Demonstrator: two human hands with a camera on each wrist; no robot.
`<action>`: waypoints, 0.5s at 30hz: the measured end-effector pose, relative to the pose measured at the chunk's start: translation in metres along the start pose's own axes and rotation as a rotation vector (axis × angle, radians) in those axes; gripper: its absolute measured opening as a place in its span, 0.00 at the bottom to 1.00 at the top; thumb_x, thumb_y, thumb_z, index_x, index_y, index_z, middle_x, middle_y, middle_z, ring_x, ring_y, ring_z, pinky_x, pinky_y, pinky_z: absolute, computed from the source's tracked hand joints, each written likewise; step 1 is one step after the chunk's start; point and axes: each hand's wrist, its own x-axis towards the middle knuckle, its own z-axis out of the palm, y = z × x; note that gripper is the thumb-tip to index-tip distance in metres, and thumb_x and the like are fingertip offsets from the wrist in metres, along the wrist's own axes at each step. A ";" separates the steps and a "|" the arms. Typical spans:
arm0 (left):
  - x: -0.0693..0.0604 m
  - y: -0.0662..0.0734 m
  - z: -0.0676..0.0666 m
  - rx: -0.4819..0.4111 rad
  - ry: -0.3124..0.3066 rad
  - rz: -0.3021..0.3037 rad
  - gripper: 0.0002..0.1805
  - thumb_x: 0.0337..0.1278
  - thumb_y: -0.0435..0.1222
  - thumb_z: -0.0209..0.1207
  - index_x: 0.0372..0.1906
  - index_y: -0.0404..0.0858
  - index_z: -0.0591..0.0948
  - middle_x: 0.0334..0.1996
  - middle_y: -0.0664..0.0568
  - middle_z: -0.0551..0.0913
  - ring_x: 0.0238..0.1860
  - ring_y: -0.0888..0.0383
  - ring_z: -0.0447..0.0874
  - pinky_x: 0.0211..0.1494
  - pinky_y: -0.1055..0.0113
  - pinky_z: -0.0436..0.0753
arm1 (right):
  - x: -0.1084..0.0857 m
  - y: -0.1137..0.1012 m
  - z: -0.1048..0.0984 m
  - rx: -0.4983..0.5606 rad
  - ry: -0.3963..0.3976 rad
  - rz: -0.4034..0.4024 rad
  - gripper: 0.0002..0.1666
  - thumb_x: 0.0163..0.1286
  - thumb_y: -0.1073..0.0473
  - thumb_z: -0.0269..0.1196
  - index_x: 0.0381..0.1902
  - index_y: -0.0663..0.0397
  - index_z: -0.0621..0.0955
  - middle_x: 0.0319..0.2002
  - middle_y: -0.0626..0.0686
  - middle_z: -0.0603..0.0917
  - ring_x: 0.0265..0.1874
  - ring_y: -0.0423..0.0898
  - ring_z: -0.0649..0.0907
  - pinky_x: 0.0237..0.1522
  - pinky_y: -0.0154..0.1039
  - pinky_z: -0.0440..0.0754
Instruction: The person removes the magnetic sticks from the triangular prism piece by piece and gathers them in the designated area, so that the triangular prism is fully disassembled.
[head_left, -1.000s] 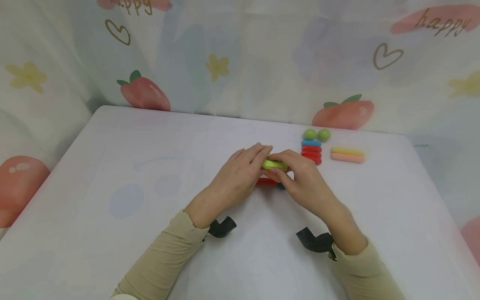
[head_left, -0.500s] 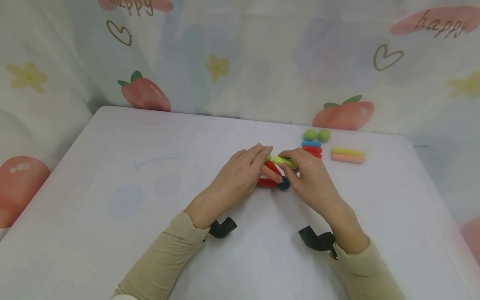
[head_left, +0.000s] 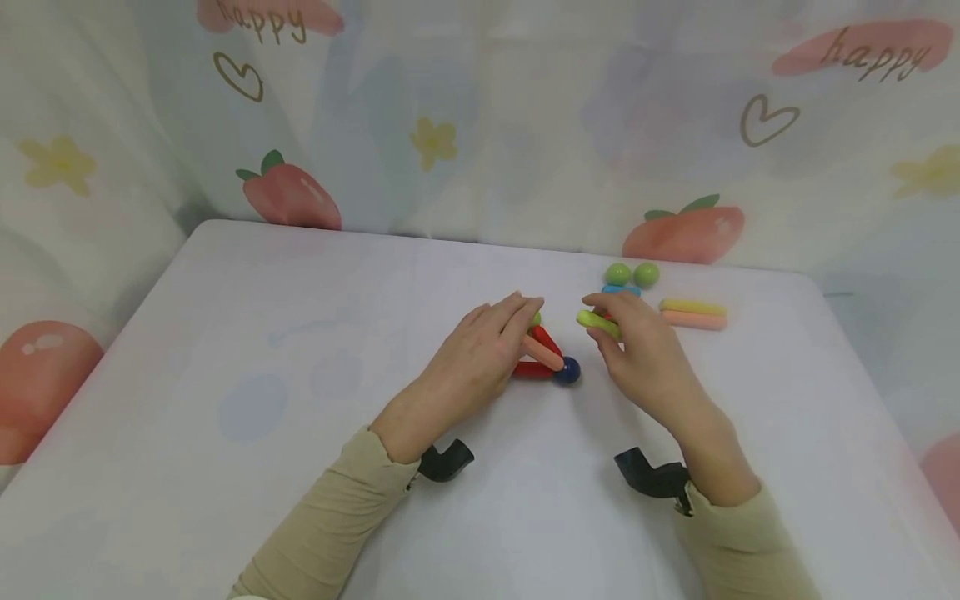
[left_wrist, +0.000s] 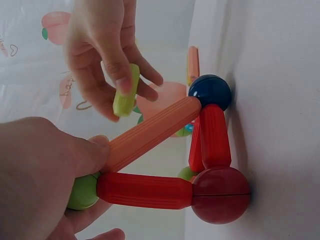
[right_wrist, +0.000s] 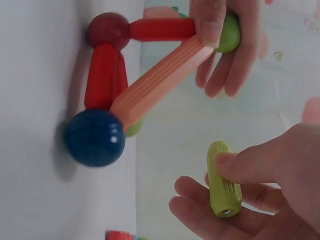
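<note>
My left hand [head_left: 476, 354] grips the green ball [left_wrist: 84, 192] at the top of a small frame of magnetic rods and balls, its thumb by the upper end of an orange rod [left_wrist: 152, 130]. That rod slants down to a dark blue ball [left_wrist: 210, 93] on the table. A red rod [left_wrist: 145, 190] joins the green ball to a dark red ball [left_wrist: 221, 195], and another red rod [left_wrist: 216, 135] links the two lower balls. To the right, my right hand [head_left: 648, 358] pinches a yellow-green rod [right_wrist: 223, 187] in the air, apart from the frame.
Behind my right hand lie two green balls [head_left: 632, 274] and a blue rod [head_left: 621, 291]. Red rods beside them are mostly hidden by the hand. Further right, a yellow rod [head_left: 693, 307] and a pinkish-orange rod [head_left: 693, 320] lie side by side. A patterned cloth [head_left: 510, 125] hangs behind the table.
My right hand has drawn the yellow-green rod away to the right from the frame top, uncovering the orange rod and blue ball. My left hand has stayed in place.
</note>
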 end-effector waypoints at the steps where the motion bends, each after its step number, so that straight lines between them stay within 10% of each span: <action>1: 0.000 0.000 0.000 -0.001 -0.004 -0.005 0.31 0.66 0.32 0.60 0.71 0.34 0.66 0.67 0.45 0.75 0.71 0.51 0.69 0.69 0.54 0.74 | 0.000 0.001 -0.001 -0.010 -0.013 0.004 0.20 0.62 0.74 0.65 0.54 0.67 0.79 0.45 0.62 0.82 0.41 0.56 0.82 0.41 0.52 0.84; 15: -0.001 0.001 0.000 -0.009 -0.004 0.001 0.30 0.66 0.32 0.59 0.72 0.34 0.66 0.67 0.45 0.74 0.72 0.52 0.69 0.70 0.55 0.74 | -0.007 0.028 -0.011 -0.104 -0.226 0.098 0.17 0.62 0.73 0.67 0.50 0.65 0.82 0.43 0.60 0.78 0.42 0.55 0.79 0.45 0.53 0.85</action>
